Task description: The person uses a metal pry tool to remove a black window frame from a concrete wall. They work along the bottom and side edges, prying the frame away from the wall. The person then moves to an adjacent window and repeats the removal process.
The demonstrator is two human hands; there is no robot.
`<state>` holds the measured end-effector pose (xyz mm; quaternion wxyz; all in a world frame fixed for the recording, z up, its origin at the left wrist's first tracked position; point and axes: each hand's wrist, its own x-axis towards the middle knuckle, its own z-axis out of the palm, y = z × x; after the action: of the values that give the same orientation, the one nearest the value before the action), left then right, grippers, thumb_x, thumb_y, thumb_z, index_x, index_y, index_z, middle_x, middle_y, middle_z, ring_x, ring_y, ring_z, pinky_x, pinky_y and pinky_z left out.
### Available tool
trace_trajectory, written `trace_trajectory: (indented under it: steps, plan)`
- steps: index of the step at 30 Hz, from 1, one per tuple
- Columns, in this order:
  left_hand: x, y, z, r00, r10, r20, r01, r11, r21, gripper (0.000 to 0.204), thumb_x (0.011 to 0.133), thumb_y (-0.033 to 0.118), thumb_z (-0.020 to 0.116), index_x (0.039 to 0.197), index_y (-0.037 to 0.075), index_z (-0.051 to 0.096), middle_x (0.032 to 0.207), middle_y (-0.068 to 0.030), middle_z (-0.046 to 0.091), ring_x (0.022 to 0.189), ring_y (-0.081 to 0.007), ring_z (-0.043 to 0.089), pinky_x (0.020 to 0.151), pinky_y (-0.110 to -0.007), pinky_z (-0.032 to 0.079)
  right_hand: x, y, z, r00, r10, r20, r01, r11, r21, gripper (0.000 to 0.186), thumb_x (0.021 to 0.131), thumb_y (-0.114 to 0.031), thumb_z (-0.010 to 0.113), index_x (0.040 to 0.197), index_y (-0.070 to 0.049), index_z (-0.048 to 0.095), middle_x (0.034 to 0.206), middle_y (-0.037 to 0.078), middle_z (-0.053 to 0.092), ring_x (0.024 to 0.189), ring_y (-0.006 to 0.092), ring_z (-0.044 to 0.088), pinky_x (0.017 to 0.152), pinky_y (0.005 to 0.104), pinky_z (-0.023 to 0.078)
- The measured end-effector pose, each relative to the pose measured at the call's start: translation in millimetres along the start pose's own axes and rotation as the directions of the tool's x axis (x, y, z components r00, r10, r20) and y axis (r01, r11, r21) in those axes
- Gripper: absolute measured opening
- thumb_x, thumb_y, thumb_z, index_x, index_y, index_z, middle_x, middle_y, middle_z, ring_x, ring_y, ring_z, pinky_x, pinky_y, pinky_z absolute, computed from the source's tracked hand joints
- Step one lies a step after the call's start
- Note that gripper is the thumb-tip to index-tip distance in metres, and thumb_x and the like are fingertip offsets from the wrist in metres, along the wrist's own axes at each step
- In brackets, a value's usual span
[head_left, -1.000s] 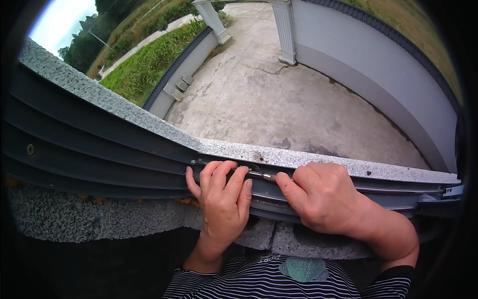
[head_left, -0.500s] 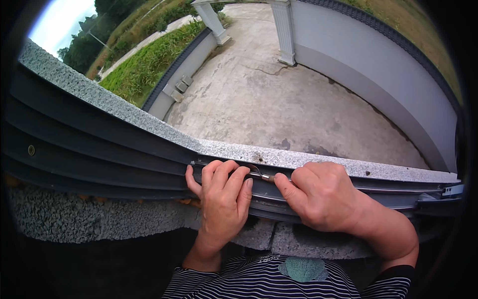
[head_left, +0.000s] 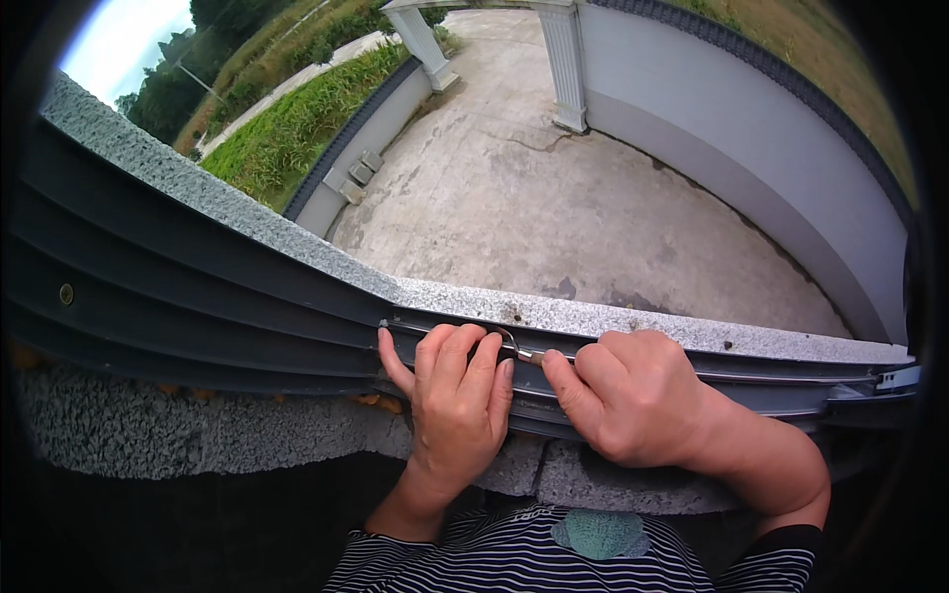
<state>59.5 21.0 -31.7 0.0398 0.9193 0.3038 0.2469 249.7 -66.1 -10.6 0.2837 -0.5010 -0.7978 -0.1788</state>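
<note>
My right hand [head_left: 633,395] is closed round the handle of a slim tool with a metal collar [head_left: 531,356] and a thin curved metal end [head_left: 511,339]. Its handle is mostly hidden in my fist. Close to its left, my left hand [head_left: 458,400] has its fingers bent down onto the dark window track [head_left: 539,407], the little finger set apart. Those fingertips cover the tip of the tool, and what they grip is hidden. A shiny metal rail [head_left: 781,379] runs along the track on both sides of my hands.
Beyond the track lies a speckled stone sill [head_left: 593,314], with a concrete yard [head_left: 554,217] below. The dark ribbed frame [head_left: 188,277] bends away to the left and has a screw [head_left: 66,294]. A light-coloured fitting [head_left: 898,378] sits at the right end. Rough blocks [head_left: 247,435] line the near side.
My left hand has shifted slightly to the right along the track, nearer the tool's collar. The tool's curved end now shows as a clearer arc. My right hand keeps its grip.
</note>
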Motion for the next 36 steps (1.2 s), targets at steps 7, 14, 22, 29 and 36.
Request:
trace_trajectory:
  steps: [7, 14, 22, 29, 36]
  plan:
    - [-6, -5, 1, 0.996, -0.043, -0.083, 0.039, 0.998, -0.047, 0.025, 0.091, 0.011, 0.065, 0.114, -0.001, 0.068, 0.116, -0.0096, 0.066, 0.118, -0.0282, 0.058, 0.115, -0.069, 0.008, 2, -1, -3, 0.998, -0.066, -0.003, 0.066, 0.995, -0.069, 0.023, 0.074, -0.010, 0.069, 0.091, 0.006, 0.071, 0.063, 0.002, 0.049, 0.056, 0.0147, 0.051, 0.043, 0.0271, 0.036]
    - [-1, -3, -4, 0.996, -0.091, -0.007, 0.091, 0.996, 0.013, 0.027, 0.095, 0.008, 0.058, 0.120, 0.002, 0.064, 0.118, -0.0105, 0.067, 0.119, -0.0307, 0.057, 0.116, -0.056, 0.018, 3, 1, -5, 0.998, -0.052, -0.044, 0.049, 0.997, -0.055, 0.021, 0.074, -0.010, 0.069, 0.089, 0.005, 0.070, 0.064, 0.001, 0.048, 0.057, 0.0157, 0.051, 0.045, 0.0284, 0.035]
    - [5, -3, -10, 0.993, -0.100, 0.057, 0.101, 0.995, -0.012, 0.026, 0.097, 0.010, 0.056, 0.120, 0.002, 0.062, 0.112, -0.0104, 0.065, 0.117, -0.0301, 0.055, 0.114, -0.055, 0.021, 10, 2, -38, 0.992, 0.094, 0.084, -0.095, 0.995, 0.008, 0.020, 0.070, -0.009, 0.068, 0.084, 0.004, 0.069, 0.064, 0.003, 0.048, 0.057, 0.0177, 0.052, 0.046, 0.0311, 0.041]
    - [5, -5, -12, 0.992, -0.111, 0.053, 0.113, 0.992, -0.047, 0.025, 0.097, 0.011, 0.056, 0.120, 0.002, 0.063, 0.109, -0.0118, 0.065, 0.115, -0.0297, 0.057, 0.114, -0.056, 0.021, 11, 6, -49, 0.980, 0.099, 0.172, -0.110, 0.993, 0.052, 0.018, 0.067, -0.011, 0.066, 0.081, 0.000, 0.067, 0.067, 0.004, 0.048, 0.061, 0.0192, 0.055, 0.048, 0.0327, 0.044]
    - [4, -4, -6, 0.992, -0.122, 0.003, 0.122, 0.992, -0.020, 0.024, 0.098, 0.008, 0.054, 0.118, 0.000, 0.063, 0.107, -0.0115, 0.068, 0.115, -0.0310, 0.057, 0.117, -0.060, 0.016, 9, 24, -40, 0.941, 0.173, 0.291, -0.242, 0.945, 0.220, 0.026, 0.071, -0.012, 0.067, 0.095, -0.005, 0.073, 0.075, 0.005, 0.058, 0.070, 0.0243, 0.062, 0.053, 0.0393, 0.050]
